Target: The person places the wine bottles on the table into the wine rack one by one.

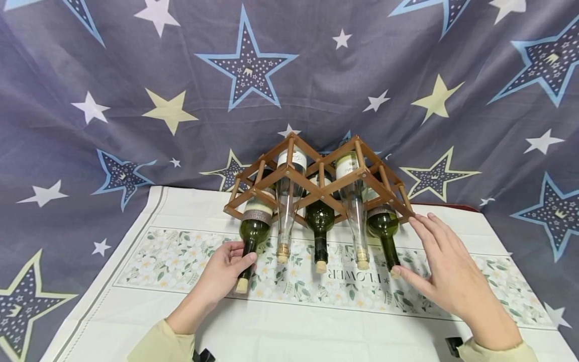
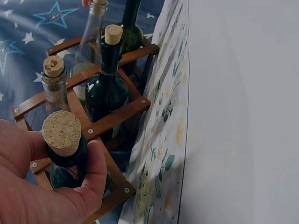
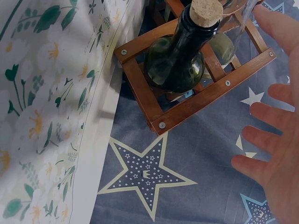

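A wooden wine rack (image 1: 344,179) with a zigzag top holds several corked bottles, necks toward me. My left hand (image 1: 221,274) grips the neck of the leftmost green wine bottle (image 1: 254,230); in the left wrist view thumb and fingers curl round it just below its cork (image 2: 62,132). My right hand (image 1: 454,274) is spread beside the rack's right end, fingers straight. Its thumb lies by the cork of the rightmost green bottle (image 1: 383,223); whether they touch I cannot tell. Between these sit two clear bottles (image 1: 285,221) (image 1: 355,216) and a middle green bottle (image 1: 320,217).
The rack stands near the back of a table under a white cloth (image 1: 289,327) with a floral band (image 1: 181,261). Behind it hangs a dark blue curtain (image 1: 316,90) patterned with stars. A dark red edge (image 1: 452,206) shows behind the cloth at the back right.
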`<move>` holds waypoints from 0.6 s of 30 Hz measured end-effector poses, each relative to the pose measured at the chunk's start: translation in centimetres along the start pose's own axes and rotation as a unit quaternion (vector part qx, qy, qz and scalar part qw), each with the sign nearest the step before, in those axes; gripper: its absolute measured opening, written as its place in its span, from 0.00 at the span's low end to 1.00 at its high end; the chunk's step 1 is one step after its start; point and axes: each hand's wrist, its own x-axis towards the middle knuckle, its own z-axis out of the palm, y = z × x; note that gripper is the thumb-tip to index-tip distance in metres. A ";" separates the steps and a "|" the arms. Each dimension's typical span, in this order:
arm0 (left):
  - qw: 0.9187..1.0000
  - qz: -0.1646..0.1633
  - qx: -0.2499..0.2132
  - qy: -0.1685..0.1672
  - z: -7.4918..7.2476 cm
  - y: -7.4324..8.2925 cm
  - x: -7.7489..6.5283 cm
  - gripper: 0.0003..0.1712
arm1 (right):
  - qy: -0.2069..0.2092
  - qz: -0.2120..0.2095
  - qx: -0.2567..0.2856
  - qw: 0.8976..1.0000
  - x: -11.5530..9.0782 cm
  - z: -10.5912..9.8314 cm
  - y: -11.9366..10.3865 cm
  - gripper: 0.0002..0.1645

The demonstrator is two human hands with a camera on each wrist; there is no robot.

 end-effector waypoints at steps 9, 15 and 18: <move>1.000 -0.004 0.013 0.006 0.1 0.2 0.6 0.31 | -0.007 0.006 -0.003 1.000 0.0 -0.1 0.0 0.62; 0.999 -0.011 0.031 0.010 0.1 0.2 1.0 0.35 | -0.012 0.008 -0.004 1.000 0.0 -0.1 -0.1 0.63; 0.999 -0.012 0.029 0.012 0.1 0.3 1.1 0.35 | -0.011 0.008 -0.003 1.000 0.0 -0.1 -0.1 0.63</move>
